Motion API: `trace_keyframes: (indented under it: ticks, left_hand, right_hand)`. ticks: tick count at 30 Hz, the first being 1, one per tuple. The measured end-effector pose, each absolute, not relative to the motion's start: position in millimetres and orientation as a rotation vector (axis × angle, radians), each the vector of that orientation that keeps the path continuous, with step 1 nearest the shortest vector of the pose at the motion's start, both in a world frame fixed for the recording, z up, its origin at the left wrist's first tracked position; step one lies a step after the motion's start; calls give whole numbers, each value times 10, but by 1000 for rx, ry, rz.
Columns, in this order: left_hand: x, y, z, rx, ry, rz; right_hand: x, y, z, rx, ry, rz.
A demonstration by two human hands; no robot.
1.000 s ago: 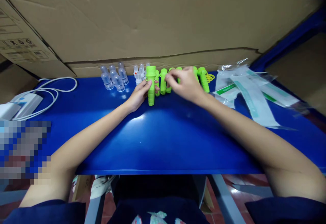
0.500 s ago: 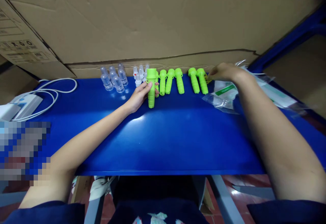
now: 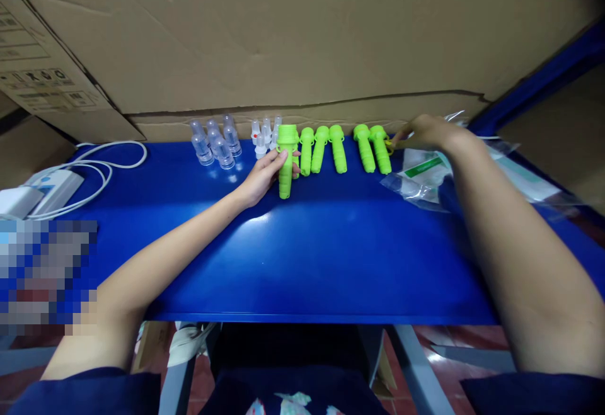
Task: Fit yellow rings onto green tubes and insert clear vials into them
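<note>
My left hand (image 3: 265, 176) is wrapped round a lime-green flashlight body (image 3: 285, 176), held upright with its threaded open end on top. Close behind it, partly hidden by my fingers, is another green piece. Over to the right, my right hand (image 3: 420, 131) has its fingertips drawn together by a small yellow piece (image 3: 389, 145), too small and covered to make out. Right beside those fingertips lie two green flashlights (image 3: 372, 149) with wide heads. Several more green flashlights (image 3: 322, 150) line the back, between my hands.
Several clear plastic caps (image 3: 218, 144) and smaller white-based clear parts (image 3: 265, 135) stand at the back left. Clear plastic bags (image 3: 420, 179) with green labels lie under my right forearm. A white power strip (image 3: 57, 188) with its cable is at far left. Cardboard (image 3: 302, 43) walls the blue table (image 3: 321, 251).
The whole view has shifted slightly. My left hand still holds the flashlight body upright, and my right hand stays by the yellow piece.
</note>
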State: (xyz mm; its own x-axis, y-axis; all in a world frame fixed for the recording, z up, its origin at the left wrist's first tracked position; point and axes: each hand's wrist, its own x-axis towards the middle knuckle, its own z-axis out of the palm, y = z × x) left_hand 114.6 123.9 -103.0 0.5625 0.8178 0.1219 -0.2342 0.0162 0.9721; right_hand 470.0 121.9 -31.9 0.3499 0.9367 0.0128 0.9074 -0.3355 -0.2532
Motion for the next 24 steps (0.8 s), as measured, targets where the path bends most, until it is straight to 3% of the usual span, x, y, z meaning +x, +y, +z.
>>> trace_keyframes:
  ticks: [9, 13, 24]
  left_hand:
    - [1148, 1234, -1025, 1312, 558, 895]
    - [1150, 1245, -1037, 1307, 564, 892]
    - [1163, 1244, -1031, 1308, 519, 916]
  right_hand:
    - [4549, 1177, -166, -2367, -1347, 38]
    - [4314, 1178, -127, -2034, -1373, -50]
    - [3465, 1056, -346, -1283, -1719, 267]
